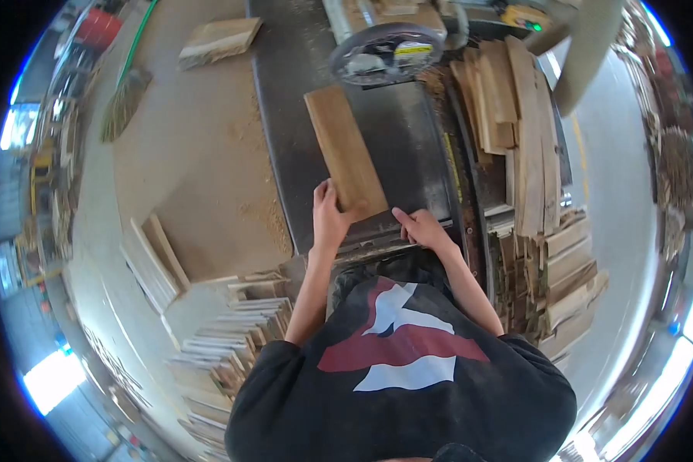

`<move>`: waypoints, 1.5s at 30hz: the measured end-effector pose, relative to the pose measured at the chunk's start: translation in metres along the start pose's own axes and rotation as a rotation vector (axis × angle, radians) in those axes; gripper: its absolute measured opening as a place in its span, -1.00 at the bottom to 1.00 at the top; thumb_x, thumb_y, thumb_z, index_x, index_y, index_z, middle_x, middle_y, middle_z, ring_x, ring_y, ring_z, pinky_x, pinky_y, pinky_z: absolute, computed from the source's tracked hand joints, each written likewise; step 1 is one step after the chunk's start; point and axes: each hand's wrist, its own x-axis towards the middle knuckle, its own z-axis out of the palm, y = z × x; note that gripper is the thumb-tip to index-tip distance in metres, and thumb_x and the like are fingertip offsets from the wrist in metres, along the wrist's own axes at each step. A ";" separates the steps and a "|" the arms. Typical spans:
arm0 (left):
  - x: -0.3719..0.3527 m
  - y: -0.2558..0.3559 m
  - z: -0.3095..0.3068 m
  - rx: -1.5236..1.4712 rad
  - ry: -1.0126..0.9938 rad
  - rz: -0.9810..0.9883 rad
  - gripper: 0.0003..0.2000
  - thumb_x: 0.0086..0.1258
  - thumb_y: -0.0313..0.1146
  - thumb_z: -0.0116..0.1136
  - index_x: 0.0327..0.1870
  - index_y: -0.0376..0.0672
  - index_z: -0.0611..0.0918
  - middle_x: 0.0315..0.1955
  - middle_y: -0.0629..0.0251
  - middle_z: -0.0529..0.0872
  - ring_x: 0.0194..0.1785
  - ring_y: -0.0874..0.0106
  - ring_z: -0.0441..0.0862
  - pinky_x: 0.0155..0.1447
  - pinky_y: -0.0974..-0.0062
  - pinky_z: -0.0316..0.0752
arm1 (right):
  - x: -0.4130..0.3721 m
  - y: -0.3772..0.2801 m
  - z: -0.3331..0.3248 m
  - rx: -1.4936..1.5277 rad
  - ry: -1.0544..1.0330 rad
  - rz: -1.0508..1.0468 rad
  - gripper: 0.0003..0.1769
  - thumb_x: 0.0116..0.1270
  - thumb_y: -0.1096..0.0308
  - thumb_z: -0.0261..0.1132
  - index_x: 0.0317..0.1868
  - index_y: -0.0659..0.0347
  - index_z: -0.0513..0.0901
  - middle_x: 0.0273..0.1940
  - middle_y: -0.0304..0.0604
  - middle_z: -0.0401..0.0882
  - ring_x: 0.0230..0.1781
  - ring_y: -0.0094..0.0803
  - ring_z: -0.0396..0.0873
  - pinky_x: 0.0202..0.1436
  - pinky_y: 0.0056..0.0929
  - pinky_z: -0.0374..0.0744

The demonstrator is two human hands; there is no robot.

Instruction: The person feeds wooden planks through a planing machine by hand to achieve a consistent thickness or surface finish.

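Note:
A flat brown wooden board (348,154) lies lengthwise on the dark metal machine table (285,131), its far end angled to the left. My left hand (333,218) holds the near end at its left edge, thumb across the top and fingers along the side. Just right of the board's near corner is my right hand (423,229), fingers curled in and thumb pointing toward the wood. Whether that thumb touches the board is not clear. Beyond the board sits a dark oval guard (387,54) with a yellow label.
Stacked boards (527,131) lie along the right side, with more piled below them. Left of the machine is a sawdust-strewn surface (200,177) with a rough-edged offcut (219,40) and a broom (127,100). Upright boards (235,335) stand at my lower left.

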 end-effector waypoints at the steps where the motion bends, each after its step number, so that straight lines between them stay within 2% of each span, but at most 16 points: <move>1: 0.002 0.009 0.007 0.332 -0.001 0.153 -0.05 -0.02 0.02 0.69 0.37 -0.37 0.52 0.44 -0.15 0.42 0.43 -0.08 0.44 0.40 0.02 0.40 | -0.003 0.005 0.002 0.056 -0.094 0.131 -0.17 0.54 -0.33 0.14 -0.61 0.27 0.70 -0.69 -0.15 0.58 -0.67 -0.39 0.54 -0.49 -0.37 0.47; 2: 0.005 0.016 0.017 0.337 -0.018 0.177 -0.05 -0.02 0.02 0.69 0.37 -0.37 0.52 0.44 -0.15 0.42 0.43 -0.08 0.44 0.40 0.02 0.40 | -0.002 0.013 0.004 0.081 -0.078 0.134 -0.17 0.54 -0.33 0.14 -0.61 0.27 0.70 -0.69 -0.15 0.58 -0.67 -0.39 0.54 -0.49 -0.37 0.47; 4: 0.011 0.022 0.040 0.291 -0.086 0.330 0.04 -0.06 0.20 0.63 0.42 -0.32 0.50 0.52 -0.16 0.30 0.57 -0.11 0.23 0.54 -0.05 0.18 | 0.003 0.030 0.010 0.356 -0.002 0.105 -0.11 0.54 -0.41 0.02 -0.50 0.30 0.74 -0.69 -0.18 0.55 -0.69 -0.45 0.50 -0.57 -0.42 0.41; 5: 0.014 0.024 0.053 0.229 -0.136 0.315 0.07 -0.01 0.21 0.60 0.47 -0.34 0.44 0.55 -0.12 0.28 0.63 -0.08 0.15 0.57 -0.12 0.06 | 0.004 0.030 0.009 0.520 0.037 0.161 -0.21 0.56 -0.35 0.06 -0.41 0.27 0.74 -0.68 -0.26 0.51 -0.70 -0.52 0.44 -0.62 -0.48 0.31; 9: 0.026 0.028 0.089 0.246 -0.214 0.392 0.08 0.07 0.14 0.59 0.52 -0.38 0.33 0.59 -0.07 0.23 0.70 0.00 0.05 0.59 -0.08 0.01 | 0.011 0.030 0.011 0.792 0.297 0.148 -0.37 0.61 -0.22 0.12 -0.29 0.21 0.71 -0.62 -0.35 0.42 -0.69 -0.57 0.36 -0.65 -0.50 0.20; 12: 0.044 0.045 0.102 0.238 -0.234 0.406 0.07 0.07 0.10 0.60 0.52 -0.38 0.33 0.58 -0.06 0.24 0.67 -0.03 0.08 0.60 -0.08 0.00 | 0.011 0.030 0.008 0.905 0.374 0.108 -0.43 0.68 -0.09 0.07 -0.26 0.26 0.65 -0.64 -0.28 0.45 -0.72 -0.52 0.34 -0.63 -0.44 0.25; 15: 0.058 0.054 0.103 0.211 -0.302 0.331 0.07 0.12 0.12 0.60 0.56 -0.34 0.29 0.60 -0.05 0.19 0.68 -0.02 0.05 0.62 -0.05 -0.02 | 0.022 0.034 -0.002 0.957 0.271 0.076 -0.47 0.69 -0.07 0.06 -0.22 0.24 0.63 -0.61 -0.29 0.46 -0.69 -0.52 0.36 -0.62 -0.44 0.25; 22: 0.112 0.046 0.104 0.136 -0.244 0.390 0.10 0.10 0.06 0.62 0.58 -0.34 0.24 0.59 -0.14 0.16 0.67 -0.09 0.00 0.63 -0.03 -0.03 | 0.069 -0.014 -0.019 0.953 0.312 0.114 -0.50 0.69 -0.04 0.07 -0.26 0.21 0.61 -0.57 -0.28 0.48 -0.64 -0.54 0.40 -0.62 -0.45 0.27; 24: 0.134 0.044 0.102 0.135 -0.247 0.408 0.08 0.05 -0.04 0.61 0.56 -0.34 0.24 0.59 -0.09 0.14 0.66 -0.09 0.02 0.61 -0.08 0.01 | 0.084 -0.036 -0.020 0.984 0.445 0.145 -0.53 0.69 0.01 0.08 -0.28 0.21 0.59 -0.57 -0.28 0.47 -0.65 -0.53 0.38 -0.61 -0.45 0.27; 29: 0.184 0.041 0.094 0.085 -0.195 0.358 0.06 -0.04 -0.13 0.67 0.53 -0.32 0.34 0.54 -0.10 0.20 0.62 -0.09 0.08 0.60 -0.06 0.06 | 0.130 -0.072 -0.031 0.986 0.479 0.080 -0.55 0.68 0.04 0.12 -0.33 0.20 0.57 -0.57 -0.26 0.49 -0.71 -0.56 0.32 -0.67 -0.48 0.18; 31: 0.198 0.046 0.083 0.047 -0.131 0.336 -0.09 -0.06 -0.15 0.69 0.39 -0.29 0.53 0.45 -0.08 0.35 0.54 -0.10 0.22 0.55 -0.07 0.17 | 0.141 -0.082 -0.032 0.969 0.520 0.050 -0.55 0.67 0.05 0.13 -0.32 0.21 0.57 -0.57 -0.25 0.49 -0.71 -0.56 0.31 -0.68 -0.50 0.17; 33: 0.188 0.037 0.090 -0.028 -0.033 0.341 -0.18 -0.05 -0.16 0.69 0.30 -0.28 0.60 0.40 -0.06 0.41 0.49 -0.09 0.29 0.53 -0.07 0.21 | 0.141 -0.075 -0.037 1.026 0.492 0.037 -0.56 0.65 0.03 0.17 -0.29 0.23 0.59 -0.56 -0.25 0.51 -0.72 -0.57 0.31 -0.68 -0.53 0.16; 36: 0.170 0.024 0.082 -0.153 0.151 0.422 -0.37 0.02 -0.24 0.67 0.17 -0.21 0.69 0.30 -0.02 0.54 0.36 -0.08 0.45 0.43 -0.04 0.36 | 0.145 -0.064 -0.036 0.979 0.467 0.032 -0.61 0.62 0.04 0.21 -0.12 0.24 0.69 -0.40 -0.26 0.62 -0.49 -0.55 0.54 -0.55 -0.60 0.36; 38: 0.170 0.014 0.070 -0.240 0.231 0.337 -0.49 0.12 -0.29 0.63 0.13 -0.17 0.74 0.28 0.01 0.56 0.37 -0.01 0.46 0.37 0.05 0.46 | 0.150 -0.050 -0.041 0.934 0.379 -0.003 -0.60 0.64 0.03 0.20 -0.21 0.21 0.65 -0.48 -0.25 0.56 -0.62 -0.58 0.42 -0.64 -0.59 0.24; 41: 0.204 -0.014 0.044 -0.220 0.391 0.249 -0.55 0.18 -0.38 0.58 0.13 -0.15 0.73 0.28 0.01 0.57 0.38 -0.02 0.46 0.37 0.08 0.48 | 0.143 -0.060 -0.036 0.917 0.418 -0.053 -0.58 0.69 0.08 0.13 -0.26 0.24 0.60 -0.53 -0.27 0.51 -0.67 -0.60 0.34 -0.68 -0.57 0.17; 45: 0.296 -0.055 -0.011 -0.054 0.638 0.267 -0.49 0.22 -0.37 0.54 0.23 -0.14 0.68 0.30 -0.02 0.55 0.40 -0.06 0.44 0.44 0.04 0.43 | 0.141 -0.073 -0.035 0.932 0.518 -0.015 -0.59 0.69 0.10 0.13 -0.24 0.27 0.60 -0.55 -0.28 0.46 -0.67 -0.60 0.32 -0.70 -0.54 0.16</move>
